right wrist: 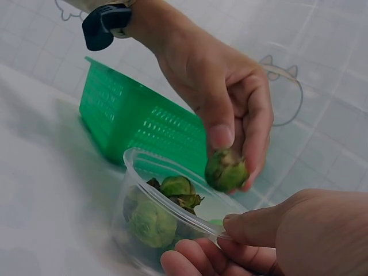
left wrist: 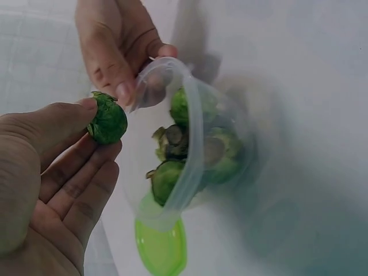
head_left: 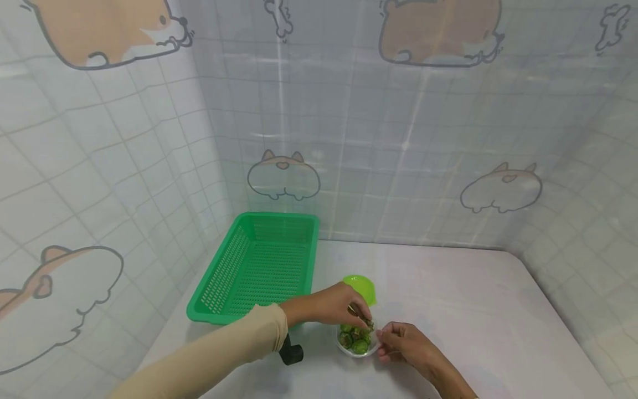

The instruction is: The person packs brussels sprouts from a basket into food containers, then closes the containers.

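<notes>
Between thumb and fingers my left hand pinches a Brussels sprout, just above the mouth of a clear plastic tub. Several more Brussels sprouts lie inside the tub, some with brown, wilted leaves. On the tub's right side, my right hand grips the rim between thumb and fingers. The tub stands on the white table, tilted looking only in the wrist views. A bright green lid lies just behind it.
To the left of the tub, a green plastic basket with slotted sides stands on the white table. A tiled-pattern curtain with cartoon dogs rises behind the table and along both sides.
</notes>
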`<state>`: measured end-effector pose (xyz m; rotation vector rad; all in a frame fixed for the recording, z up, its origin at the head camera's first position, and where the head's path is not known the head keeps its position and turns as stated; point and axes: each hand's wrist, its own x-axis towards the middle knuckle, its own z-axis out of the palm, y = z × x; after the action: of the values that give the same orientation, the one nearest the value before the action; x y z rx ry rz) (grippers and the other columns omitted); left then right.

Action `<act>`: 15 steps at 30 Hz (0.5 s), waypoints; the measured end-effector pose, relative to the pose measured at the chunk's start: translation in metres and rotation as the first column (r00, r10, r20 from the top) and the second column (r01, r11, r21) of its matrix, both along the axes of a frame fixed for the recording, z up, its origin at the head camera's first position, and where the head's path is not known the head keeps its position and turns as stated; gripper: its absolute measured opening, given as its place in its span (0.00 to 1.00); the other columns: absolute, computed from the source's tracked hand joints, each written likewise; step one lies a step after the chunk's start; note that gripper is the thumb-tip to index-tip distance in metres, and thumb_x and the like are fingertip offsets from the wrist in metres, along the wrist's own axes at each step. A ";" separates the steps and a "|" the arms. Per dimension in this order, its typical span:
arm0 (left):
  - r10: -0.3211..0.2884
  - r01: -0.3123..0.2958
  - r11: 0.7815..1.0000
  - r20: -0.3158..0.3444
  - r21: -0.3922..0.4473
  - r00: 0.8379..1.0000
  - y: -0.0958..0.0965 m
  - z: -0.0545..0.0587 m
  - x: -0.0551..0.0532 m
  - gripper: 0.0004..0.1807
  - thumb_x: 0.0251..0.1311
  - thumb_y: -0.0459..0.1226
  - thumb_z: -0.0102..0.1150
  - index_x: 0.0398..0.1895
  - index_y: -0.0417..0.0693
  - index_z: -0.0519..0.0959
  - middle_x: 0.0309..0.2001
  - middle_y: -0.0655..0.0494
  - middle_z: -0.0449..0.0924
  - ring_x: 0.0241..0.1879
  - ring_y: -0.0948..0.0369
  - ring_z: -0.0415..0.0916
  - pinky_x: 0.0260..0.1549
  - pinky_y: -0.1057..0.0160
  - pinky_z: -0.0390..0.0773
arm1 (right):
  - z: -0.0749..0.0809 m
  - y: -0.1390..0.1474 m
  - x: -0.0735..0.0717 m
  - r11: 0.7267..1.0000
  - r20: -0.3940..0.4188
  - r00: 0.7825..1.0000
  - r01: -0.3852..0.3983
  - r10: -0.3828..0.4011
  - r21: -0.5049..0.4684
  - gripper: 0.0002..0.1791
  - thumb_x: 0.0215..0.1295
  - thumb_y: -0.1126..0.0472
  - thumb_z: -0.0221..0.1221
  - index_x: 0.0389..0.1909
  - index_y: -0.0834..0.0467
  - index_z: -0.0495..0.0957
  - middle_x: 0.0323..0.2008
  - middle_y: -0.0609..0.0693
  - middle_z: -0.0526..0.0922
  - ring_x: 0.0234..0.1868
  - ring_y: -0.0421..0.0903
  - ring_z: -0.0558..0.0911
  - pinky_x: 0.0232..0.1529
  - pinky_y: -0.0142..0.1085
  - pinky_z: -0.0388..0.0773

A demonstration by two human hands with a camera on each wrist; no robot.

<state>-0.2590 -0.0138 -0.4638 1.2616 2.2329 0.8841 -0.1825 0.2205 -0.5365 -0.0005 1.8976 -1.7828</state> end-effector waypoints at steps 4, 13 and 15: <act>-0.017 0.017 0.999 -0.009 -0.027 1.000 0.004 -0.001 0.003 0.08 0.62 0.36 0.69 0.43 0.49 0.88 0.41 0.65 0.88 0.39 0.77 0.81 0.41 0.78 0.79 | 0.000 0.000 0.000 1.000 -0.001 1.000 -0.003 0.003 -0.001 0.16 0.74 0.53 0.59 0.38 0.64 0.76 0.33 0.53 0.84 0.35 0.45 0.85 0.40 0.38 0.85; -0.056 0.048 0.995 -0.097 -0.083 0.994 0.010 -0.015 0.004 0.09 0.61 0.36 0.71 0.44 0.50 0.88 0.40 0.68 0.87 0.38 0.81 0.79 0.38 0.81 0.78 | 0.000 0.001 -0.002 1.000 -0.015 1.000 -0.013 0.013 0.010 0.16 0.73 0.54 0.59 0.39 0.65 0.76 0.34 0.53 0.84 0.35 0.45 0.85 0.41 0.38 0.85; -0.064 0.052 0.994 -0.121 -0.098 0.991 0.011 -0.015 0.006 0.09 0.60 0.37 0.71 0.44 0.51 0.88 0.39 0.69 0.87 0.38 0.81 0.78 0.38 0.82 0.77 | 0.000 0.001 -0.002 1.000 -0.015 1.000 -0.012 0.012 0.011 0.15 0.73 0.53 0.59 0.39 0.64 0.76 0.34 0.52 0.84 0.35 0.45 0.85 0.41 0.37 0.85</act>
<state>-0.2530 -0.0025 -0.4787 1.3639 2.2914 0.6869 -0.1844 0.2217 -0.5361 -0.0214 1.9133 -1.7694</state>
